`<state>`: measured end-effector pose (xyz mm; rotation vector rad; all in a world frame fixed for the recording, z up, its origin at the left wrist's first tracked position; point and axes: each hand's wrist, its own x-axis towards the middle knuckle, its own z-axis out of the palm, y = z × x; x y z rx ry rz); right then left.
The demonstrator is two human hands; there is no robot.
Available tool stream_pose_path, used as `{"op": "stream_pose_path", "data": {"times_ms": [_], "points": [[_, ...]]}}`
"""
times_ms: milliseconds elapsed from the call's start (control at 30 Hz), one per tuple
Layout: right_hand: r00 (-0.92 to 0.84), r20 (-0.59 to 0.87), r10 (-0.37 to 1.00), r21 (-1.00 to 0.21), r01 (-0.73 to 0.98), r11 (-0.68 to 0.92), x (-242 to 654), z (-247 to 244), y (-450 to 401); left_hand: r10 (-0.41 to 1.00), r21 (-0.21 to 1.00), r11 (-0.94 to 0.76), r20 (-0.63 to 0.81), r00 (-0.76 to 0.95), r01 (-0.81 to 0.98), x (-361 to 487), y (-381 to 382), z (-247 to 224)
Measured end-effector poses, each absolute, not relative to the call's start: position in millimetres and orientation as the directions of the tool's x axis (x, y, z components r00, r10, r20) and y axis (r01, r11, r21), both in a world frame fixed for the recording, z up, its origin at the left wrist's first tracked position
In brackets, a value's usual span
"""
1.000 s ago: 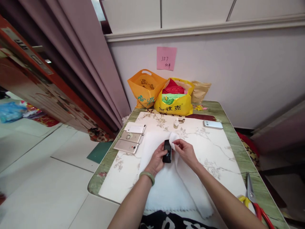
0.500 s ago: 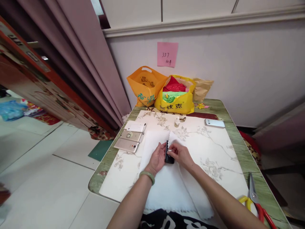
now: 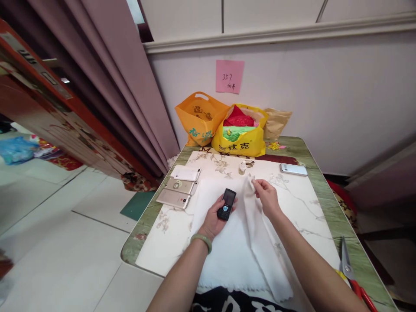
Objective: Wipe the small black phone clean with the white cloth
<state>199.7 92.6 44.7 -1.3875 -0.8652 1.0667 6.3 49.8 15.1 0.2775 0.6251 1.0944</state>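
While the fingers of my left hand (image 3: 214,220) are wrapped under the black phone (image 3: 226,203), thumb along one edge and fingertips showing past the other, the thumb and fingers of my right hand (image 3: 268,197) are pinched together on a raised edge of the white cloth (image 3: 227,258). The phone lies screen up in my palm above the cloth, keypad toward me; whether its underside touches the fabric I cannot tell. My grip leaves most of its face bare, so I judge that a hard rub, or a pull of the cloth across it, could twist it out of my palm. Pressing on the keypad might also push keys by accident. The cloth is pinched only near its far end, with a long fold trailing toward me, so the fold could slip loose or bunch up under my right forearm. A wide swing of that arm might nudge the scissors (image 3: 347,263) close to the right side of the tabletop (image 3: 136,242), while reaching too far forward could tip the small bottle (image 3: 242,167). The row of phones (image 3: 173,198) on the left sits near the edge, where a careless elbow could shove one off.
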Motion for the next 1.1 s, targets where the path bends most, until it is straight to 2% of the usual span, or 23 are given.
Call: {"op": "stream_pose_path", "data": {"times_ms": [67,133,233,300,400,467,533,600,700,767,867,1000,1100], "points": [[0.276,-0.189,0.942,-0.964,-0.233,-0.125,195.5,59.9,84.4,0.888,0.439,0.442,-0.338,0.312,-0.782,8.2,52.7,15.6],[0.149,-0.224,0.963,-0.929,-0.330,-0.165,183.2,73.4,74.8,0.879,0.385,0.446,-0.359,0.315,-0.808,9.5,54.6,17.1],[-0.164,-0.196,0.967,-0.924,-0.299,-0.238,161.2,81.0,64.7,0.871,0.334,0.455,-0.361,0.334,-0.825,8.9,55.0,18.7],[-0.164,-0.132,0.978,-0.973,-0.166,-0.160,151.5,75.2,65.7,0.869,0.321,0.462,-0.349,0.350,-0.827,7.4,54.5,18.7],[0.069,0.095,0.993,-0.976,0.201,0.079,146.4,55.1,78.6,0.860,0.309,0.474,-0.366,0.357,-0.825,6.0,54.4,18.0],[0.063,0.240,0.969,-0.887,0.419,0.193,144.8,39.5,89.1,0.854,0.298,0.477,-0.379,0.356,-0.827,6.0,55.2,17.5],[-0.030,0.306,0.951,-0.785,0.558,0.270,141.0,26.1,96.3,0.851,0.284,0.479,-0.382,0.360,-0.831,6.3,56.3,17.1],[-0.125,0.307,0.943,-0.664,0.682,0.307,134.4,17.1,97.9,0.852,0.276,0.474,-0.385,0.356,-0.836,6.5,57.3,16.8],[-0.230,0.228,0.946,-0.461,0.830,0.313,122.6,13.5,90.1,0.845,0.272,0.480,-0.397,0.358,-0.834,6.2,57.9,16.6],[-0.307,0.173,0.936,-0.370,0.860,0.351,115.8,16.8,79.4,0.839,0.272,0.499,-0.390,0.380,-0.823,5.6,57.6,16.2],[-0.485,0.143,0.863,-0.315,0.804,0.504,108.0,25.1,59.2,0.823,0.266,0.516,-0.419,0.384,-0.814,3.5,55.2,12.9],[-0.656,0.159,0.738,-0.332,0.668,0.666,99.9,33.8,42.3,0.835,0.343,0.378,-0.527,0.156,-0.860,-1.1,51.2,2.6],[-0.664,0.129,0.736,-0.363,0.659,0.658,95.2,36.5,49.7,0.866,0.389,0.326,-0.488,0.108,-0.862,-3.2,52.3,-2.4]]}}
